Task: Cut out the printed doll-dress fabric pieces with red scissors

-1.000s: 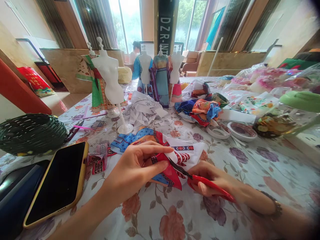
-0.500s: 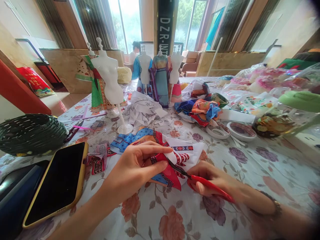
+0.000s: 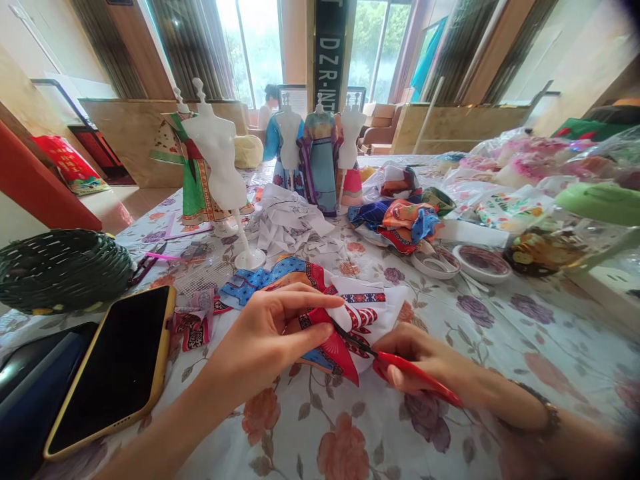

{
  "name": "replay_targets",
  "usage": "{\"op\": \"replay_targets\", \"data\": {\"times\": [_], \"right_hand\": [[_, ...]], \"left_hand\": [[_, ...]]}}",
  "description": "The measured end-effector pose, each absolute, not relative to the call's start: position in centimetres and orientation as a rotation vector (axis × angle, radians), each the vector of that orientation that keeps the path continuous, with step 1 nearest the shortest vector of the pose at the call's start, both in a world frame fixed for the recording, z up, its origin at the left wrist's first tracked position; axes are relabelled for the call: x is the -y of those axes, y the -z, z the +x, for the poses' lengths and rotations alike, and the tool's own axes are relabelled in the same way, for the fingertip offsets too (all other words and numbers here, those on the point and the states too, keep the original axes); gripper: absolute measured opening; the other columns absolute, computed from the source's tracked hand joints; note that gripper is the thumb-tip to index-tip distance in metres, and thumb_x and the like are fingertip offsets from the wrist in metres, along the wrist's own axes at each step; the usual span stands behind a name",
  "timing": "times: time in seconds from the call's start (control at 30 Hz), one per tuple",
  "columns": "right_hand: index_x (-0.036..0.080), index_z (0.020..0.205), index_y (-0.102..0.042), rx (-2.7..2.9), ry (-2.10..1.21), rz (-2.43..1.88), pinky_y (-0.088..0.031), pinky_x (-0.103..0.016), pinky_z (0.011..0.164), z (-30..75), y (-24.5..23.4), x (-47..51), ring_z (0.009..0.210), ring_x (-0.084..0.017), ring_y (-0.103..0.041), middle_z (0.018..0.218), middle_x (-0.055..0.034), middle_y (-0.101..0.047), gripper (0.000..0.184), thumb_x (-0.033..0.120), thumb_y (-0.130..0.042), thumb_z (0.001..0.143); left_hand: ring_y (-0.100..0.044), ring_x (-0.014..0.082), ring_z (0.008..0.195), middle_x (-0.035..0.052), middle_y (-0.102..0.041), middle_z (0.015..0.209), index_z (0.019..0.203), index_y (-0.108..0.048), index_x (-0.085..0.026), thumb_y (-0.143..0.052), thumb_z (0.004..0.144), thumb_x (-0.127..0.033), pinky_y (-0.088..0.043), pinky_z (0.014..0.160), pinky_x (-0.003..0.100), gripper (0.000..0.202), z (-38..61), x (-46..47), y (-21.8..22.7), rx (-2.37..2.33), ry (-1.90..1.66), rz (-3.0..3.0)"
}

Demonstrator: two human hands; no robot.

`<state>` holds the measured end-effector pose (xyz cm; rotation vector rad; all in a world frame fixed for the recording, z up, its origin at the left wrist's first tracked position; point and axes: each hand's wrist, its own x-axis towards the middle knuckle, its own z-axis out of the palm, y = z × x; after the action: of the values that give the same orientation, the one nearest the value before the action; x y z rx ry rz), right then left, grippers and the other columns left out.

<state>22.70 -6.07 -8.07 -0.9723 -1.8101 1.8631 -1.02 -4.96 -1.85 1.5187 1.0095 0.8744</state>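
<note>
In my right hand (image 3: pixel 415 357) are red-handled scissors (image 3: pixel 400 365), their dark blades pointing up and left into a piece of printed fabric (image 3: pixel 340 350). My left hand (image 3: pixel 283 330) pinches that fabric between thumb and fingers, close to the blade tips. The fabric has red, blue and orange areas with patterned borders, and a white part with red and navy bands lies under and right of the blades. Its blue end spreads away behind my left hand. The blades look nearly closed, and the left fingertips hide part of the cloth.
A white mini mannequin (image 3: pixel 220 160) stands behind the fabric beside a heap of white scraps (image 3: pixel 287 220). Left are a phone (image 3: pixel 113 367) and a dark woven basket (image 3: pixel 63 273). Tape rolls (image 3: pixel 483 263) and crumpled printed cloth (image 3: pixel 400 220) lie right. A person (image 3: pixel 270 103) is far back.
The scissors and my right hand have shifted slightly left, and the scissor handles sit closer together. The red fabric corner has moved a little down and left. My left hand keeps its pinch.
</note>
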Motion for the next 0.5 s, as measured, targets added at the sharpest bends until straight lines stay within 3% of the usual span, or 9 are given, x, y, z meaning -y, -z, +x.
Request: {"op": "replay_targets", "data": {"times": [0.17,0.5], "right_hand": [[0.017,0.058,-0.041,1.753,-1.897,-0.937,-0.015,-0.019,0.037,22.45,8.1,6.14,0.043,-0.003,-0.023,0.049,0.0084,-0.03,0.052,0.056,-0.063,0.084],[0.016,0.061,-0.046,1.753,-1.917,-1.003,-0.023,-0.017,0.037,22.46,7.89,6.06,0.042,-0.004,-0.036,0.052,0.0065,-0.04,0.055,0.065,-0.065,0.077]], "left_hand": [[-0.057,0.0153,0.079,0.0031,-0.062,0.09,0.093,-0.08,-0.027,-0.072,0.075,-0.022,-0.048,0.063,0.024,0.021,-1.22,5.01,1.45,-1.041,-0.865,1.566],[-0.063,0.0179,0.08,0.0036,-0.066,0.087,0.094,-0.08,-0.025,-0.071,0.076,-0.026,-0.055,0.067,0.029,0.02,-1.55,4.65,1.2,-1.033,-0.838,1.525]]}}
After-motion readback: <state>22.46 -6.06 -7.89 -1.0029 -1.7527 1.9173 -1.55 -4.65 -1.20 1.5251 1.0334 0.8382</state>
